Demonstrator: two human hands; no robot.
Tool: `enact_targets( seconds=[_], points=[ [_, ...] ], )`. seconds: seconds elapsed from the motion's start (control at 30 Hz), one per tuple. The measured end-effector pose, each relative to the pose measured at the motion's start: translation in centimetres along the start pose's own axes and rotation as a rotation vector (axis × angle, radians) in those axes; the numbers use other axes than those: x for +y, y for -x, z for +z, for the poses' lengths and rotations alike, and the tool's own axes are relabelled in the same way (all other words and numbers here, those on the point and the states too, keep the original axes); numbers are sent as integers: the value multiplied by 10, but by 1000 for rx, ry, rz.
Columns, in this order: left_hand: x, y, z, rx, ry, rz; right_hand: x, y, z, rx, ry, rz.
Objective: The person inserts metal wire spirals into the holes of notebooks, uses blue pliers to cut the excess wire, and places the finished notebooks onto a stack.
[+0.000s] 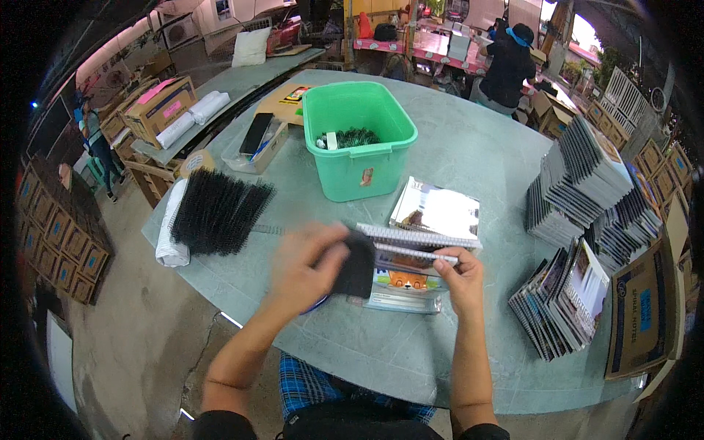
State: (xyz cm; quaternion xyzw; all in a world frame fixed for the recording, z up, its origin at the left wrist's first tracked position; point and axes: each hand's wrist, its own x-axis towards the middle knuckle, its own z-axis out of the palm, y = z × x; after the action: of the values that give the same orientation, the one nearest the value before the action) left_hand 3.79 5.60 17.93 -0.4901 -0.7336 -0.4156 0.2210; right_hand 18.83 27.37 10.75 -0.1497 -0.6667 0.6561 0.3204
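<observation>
My right hand [460, 282] pinches the right end of a notebook [414, 255] along its bound edge, thumb on top. Blurred by motion, my left hand [304, 268] is at the left end of that edge, beside a black pad [355, 265]; its grip cannot be made out. Under the notebook lies a book with an orange animal face on its cover [408, 280]. Just beyond, another stack of notebooks [436, 209] rests on the table. Left of my left hand lies a heap of black spiral binding coils [220, 213], one thin coil [267, 229] sticking out toward the hand.
A green bin [367, 172] holding black coils stands mid-table. Left of it is a tray [257, 158] with a black phone [255, 137]. Piles of spiral notebooks [561, 301] and an open carton [645, 308] are on the right. A white roll [172, 224] lies at the left edge.
</observation>
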Motion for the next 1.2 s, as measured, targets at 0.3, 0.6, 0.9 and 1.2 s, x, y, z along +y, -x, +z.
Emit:
enact_targets(
  seconds=[0.3, 0.6, 0.9, 1.2],
  points=[
    [0, -20, 3, 345, 134, -297, 18, -5, 16, 126, -87, -187],
    [7, -21, 17, 107, -66, -31, 10, -5, 9, 38, -121, 14],
    [19, -11, 29, -23, 130, -234, 12, -3, 4, 34, -220, 9],
    [34, 5, 56, -279, 88, -47, 12, -1, 10, 17, -235, 27]
  ],
)
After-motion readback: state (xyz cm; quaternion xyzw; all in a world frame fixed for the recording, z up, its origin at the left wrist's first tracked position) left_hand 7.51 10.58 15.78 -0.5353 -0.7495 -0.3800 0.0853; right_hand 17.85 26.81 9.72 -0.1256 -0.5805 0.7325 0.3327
